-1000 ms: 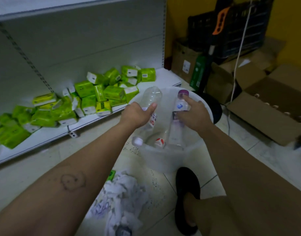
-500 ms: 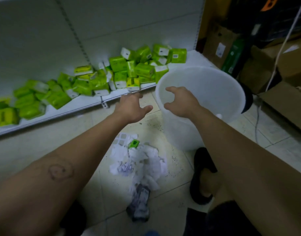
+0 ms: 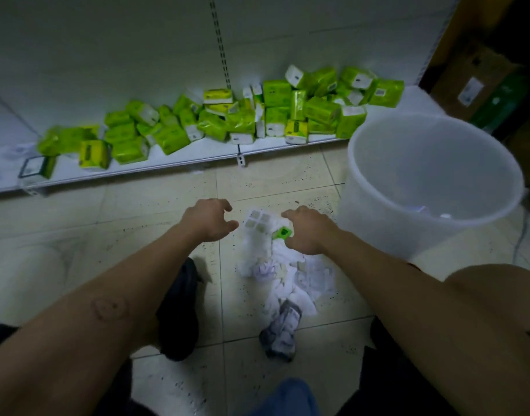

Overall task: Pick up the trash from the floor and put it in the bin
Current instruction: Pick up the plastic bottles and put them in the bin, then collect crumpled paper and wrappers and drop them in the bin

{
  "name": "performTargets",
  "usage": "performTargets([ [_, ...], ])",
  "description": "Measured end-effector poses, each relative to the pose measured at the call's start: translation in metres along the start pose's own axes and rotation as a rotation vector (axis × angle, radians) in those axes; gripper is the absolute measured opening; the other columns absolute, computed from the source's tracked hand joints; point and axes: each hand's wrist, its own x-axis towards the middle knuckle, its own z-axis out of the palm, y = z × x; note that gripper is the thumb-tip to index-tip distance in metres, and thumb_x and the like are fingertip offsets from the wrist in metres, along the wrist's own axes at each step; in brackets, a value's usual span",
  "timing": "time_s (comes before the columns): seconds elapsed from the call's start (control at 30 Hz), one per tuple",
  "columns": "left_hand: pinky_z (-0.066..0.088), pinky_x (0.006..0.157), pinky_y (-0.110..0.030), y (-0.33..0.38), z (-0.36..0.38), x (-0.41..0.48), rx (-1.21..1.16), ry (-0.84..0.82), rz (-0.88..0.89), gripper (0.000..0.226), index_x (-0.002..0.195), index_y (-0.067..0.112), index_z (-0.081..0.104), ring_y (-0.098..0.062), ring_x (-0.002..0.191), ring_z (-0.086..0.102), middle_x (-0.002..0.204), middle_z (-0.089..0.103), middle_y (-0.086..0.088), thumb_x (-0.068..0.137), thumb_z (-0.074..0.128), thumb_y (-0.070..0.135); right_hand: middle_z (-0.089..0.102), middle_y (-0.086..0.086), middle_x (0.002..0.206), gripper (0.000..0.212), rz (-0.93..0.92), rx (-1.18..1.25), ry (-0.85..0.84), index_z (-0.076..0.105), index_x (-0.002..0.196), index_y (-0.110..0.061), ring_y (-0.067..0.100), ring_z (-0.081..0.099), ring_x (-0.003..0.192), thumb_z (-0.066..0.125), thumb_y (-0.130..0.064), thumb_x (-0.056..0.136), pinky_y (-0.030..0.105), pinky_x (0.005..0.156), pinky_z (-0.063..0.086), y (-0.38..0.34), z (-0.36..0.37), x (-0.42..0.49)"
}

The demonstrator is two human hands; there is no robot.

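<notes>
A: Well, what's around the trash pile (image 3: 283,273)?
B: Bin (image 3: 377,232) just right, green packs (image 3: 227,121) shelved beyond. It lies on the floor (image 3: 131,217), stretching toward you; your left hand (image 3: 209,223) and right hand (image 3: 308,232) hover above, loosely curled, empty.

The head camera looks steeply down at the nearby tiled floor (image 3: 137,211).

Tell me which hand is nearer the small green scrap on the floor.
Right. The right hand is just beside the green scrap; the left hand is farther off, on the other side of the white gridded sheet.
</notes>
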Motion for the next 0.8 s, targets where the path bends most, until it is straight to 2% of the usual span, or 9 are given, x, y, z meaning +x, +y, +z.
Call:
performTargets([
  [0.2,0.047,0.098,-0.041,-0.05,0.07,0.036,0.04,-0.128,-0.061,0.047,0.13,0.024,0.053,-0.024,0.119,0.054,0.128,0.061,-0.003,0.087,0.059,0.042,0.044,0.016,0.137,0.066,0.049,0.114,-0.097,0.037,0.139,-0.018,0.035,0.047,0.121,0.062,-0.039,0.082,0.043,0.1,0.042,0.007,0.043,0.042],
  [0.33,0.04,0.099,-0.042,-0.087,0.12,0.064,0.345,-0.225,-0.014,0.046,0.132,0.025,0.05,-0.025,0.121,0.048,0.131,0.056,-0.004,0.086,0.057,0.032,0.042,0.014,0.141,0.067,0.088,0.198,-0.159,0.038,0.14,-0.02,0.034,0.044,0.127,0.062,-0.047,0.083,0.042,0.103,0.04,0.014,0.094,0.072],
  [0.4,0.034,0.105,-0.045,-0.104,0.145,0.078,0.498,-0.289,0.037,0.049,0.132,0.022,0.049,-0.026,0.124,0.045,0.131,0.055,-0.006,0.085,0.057,0.034,0.048,0.015,0.133,0.063,0.095,0.211,-0.17,0.04,0.138,-0.019,0.035,0.05,0.118,0.057,-0.048,0.085,0.04,0.096,0.044,0.014,0.121,0.089],
  [0.47,0.023,0.113,-0.05,-0.121,0.168,0.089,0.617,-0.373,0.072,0.054,0.134,0.022,0.045,-0.027,0.131,0.039,0.136,0.049,-0.007,0.086,0.054,0.044,0.054,0.014,0.125,0.052,0.085,0.204,-0.195,0.048,0.13,-0.015,0.034,0.055,0.109,0.056,-0.043,0.086,0.037,0.086,0.045,0.012,0.145,0.105],
  [0.57,0.013,0.115,-0.056,-0.142,0.2,0.103,0.754,-0.483,0.121,0.054,0.137,0.026,0.044,-0.03,0.135,0.034,0.143,0.044,-0.008,0.088,0.045,0.05,0.057,0.009,0.118,0.044,0.114,0.223,-0.277,0.051,0.12,-0.019,0.031,0.057,0.101,0.059,-0.04,0.082,0.031,0.074,0.039,0.014,0.175,0.125],
  [0.67,0.013,0.113,-0.057,-0.152,0.216,0.109,0.81,-0.491,0.102,0.048,0.135,0.03,0.048,-0.03,0.131,0.04,0.14,0.049,-0.006,0.089,0.046,0.044,0.057,0.012,0.119,0.044,0.144,0.324,-0.33,0.052,0.119,-0.018,0.03,0.056,0.103,0.06,-0.036,0.08,0.032,0.079,0.044,0.018,0.194,0.138],
  [0.8,0.024,0.107,-0.051,-0.153,0.224,0.116,0.817,-0.438,0.062,0.037,0.117,0.022,0.059,-0.025,0.116,0.05,0.118,0.062,-0.004,0.084,0.053,0.037,0.05,0.012,0.13,0.058,0.164,0.355,-0.362,0.045,0.133,-0.021,0.031,0.052,0.115,0.062,-0.039,0.08,0.035,0.092,0.044,0.023,0.207,0.149],
])
